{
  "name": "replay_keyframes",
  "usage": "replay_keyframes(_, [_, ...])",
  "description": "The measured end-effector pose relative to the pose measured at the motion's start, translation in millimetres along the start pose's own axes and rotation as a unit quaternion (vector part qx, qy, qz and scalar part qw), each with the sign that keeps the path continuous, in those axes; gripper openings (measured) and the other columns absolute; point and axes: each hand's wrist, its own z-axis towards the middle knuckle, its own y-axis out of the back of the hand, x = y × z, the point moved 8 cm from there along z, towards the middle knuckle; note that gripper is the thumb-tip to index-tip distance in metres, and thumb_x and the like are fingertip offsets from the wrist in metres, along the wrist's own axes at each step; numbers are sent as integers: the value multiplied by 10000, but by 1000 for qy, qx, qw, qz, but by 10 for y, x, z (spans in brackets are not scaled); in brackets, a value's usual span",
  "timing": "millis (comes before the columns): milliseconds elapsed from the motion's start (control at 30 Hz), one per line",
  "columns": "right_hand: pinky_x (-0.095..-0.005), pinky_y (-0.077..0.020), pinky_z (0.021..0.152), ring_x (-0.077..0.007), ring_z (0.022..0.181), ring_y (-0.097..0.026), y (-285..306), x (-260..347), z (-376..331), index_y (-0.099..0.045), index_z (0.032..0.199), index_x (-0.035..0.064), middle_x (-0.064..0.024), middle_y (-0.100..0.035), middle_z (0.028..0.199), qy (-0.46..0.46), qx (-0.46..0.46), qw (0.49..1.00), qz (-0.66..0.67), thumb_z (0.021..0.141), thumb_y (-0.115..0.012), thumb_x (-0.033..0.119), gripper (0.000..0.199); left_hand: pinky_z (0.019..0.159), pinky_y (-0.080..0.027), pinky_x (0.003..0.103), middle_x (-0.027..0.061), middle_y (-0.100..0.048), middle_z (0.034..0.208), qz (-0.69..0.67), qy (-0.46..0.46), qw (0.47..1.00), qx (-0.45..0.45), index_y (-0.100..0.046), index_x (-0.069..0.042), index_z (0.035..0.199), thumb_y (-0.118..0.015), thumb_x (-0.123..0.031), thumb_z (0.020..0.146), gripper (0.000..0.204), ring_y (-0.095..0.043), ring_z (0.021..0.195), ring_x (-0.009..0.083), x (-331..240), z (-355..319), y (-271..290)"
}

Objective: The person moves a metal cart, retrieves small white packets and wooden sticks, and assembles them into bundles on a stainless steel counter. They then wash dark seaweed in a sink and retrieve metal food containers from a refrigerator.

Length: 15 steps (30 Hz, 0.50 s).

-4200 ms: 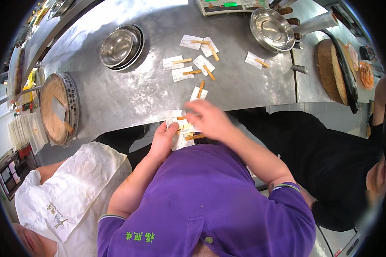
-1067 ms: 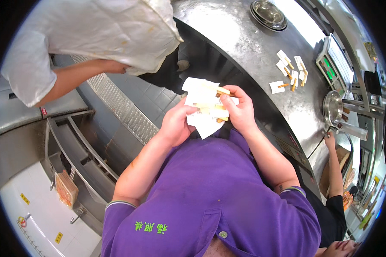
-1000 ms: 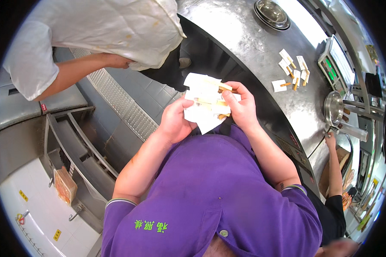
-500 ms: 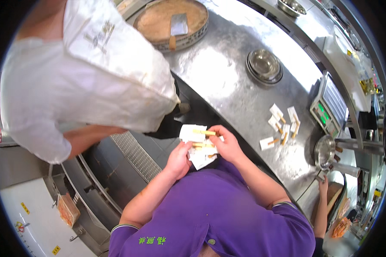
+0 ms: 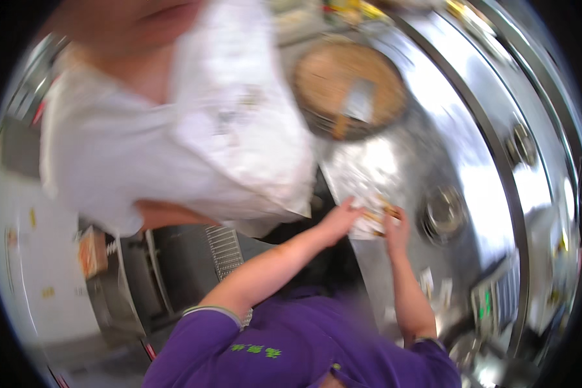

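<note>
Out over the steel counter (image 5: 410,168), my left hand (image 5: 338,222) and my right hand (image 5: 396,231) hold a bunch of white paper slips (image 5: 367,226) between them. Narrow yellowish sticks, like wooden clothespins, lie across the slips; motion blur hides their detail. Left fingers are closed on the near left side of the bunch, right fingers on its right edge. More slips with such clips (image 5: 427,282) lie on the counter beyond my right forearm, partly hidden by it.
A person in a white apron (image 5: 246,123) stands close at the left. On the counter are a round chopping board (image 5: 333,74) with a cleaver (image 5: 359,100), stacked metal bowls (image 5: 443,216) and a scale (image 5: 496,294) with a green display.
My hands have moved forward from near my body to over the counter, still holding the slips. The view has swung left, so the counter things appear shifted and blurred.
</note>
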Motion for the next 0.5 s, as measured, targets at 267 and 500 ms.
replay_keyframes(267, [-457, -436, 997, -375, 1218, -502, -74, -191, 458, -531, 1324, 54, -204, -508, 1337, 159, -97, 909, -374, 828, -680, 213, 542, 973, -479, 428, 188, -646, 1227, 459, -141, 876, 50, -589, -69, 1287, -541, -366, 936, 462, -611, 1135, 358, 598, -1188, 1487])
replay_keyframes(500, [-309, -523, 819, -193, 890, -672, -2487, 662, -1498, -638, 1179, 15, -148, -705, 970, 164, 462, 842, -226, 908, -599, 110, 289, 788, -530, 410, 202, -709, 896, 23, 152, 736, -659, -719, -38, 872, -611, -99, 769, 161, -686, 881, 355, 4307, -3638, 5291])
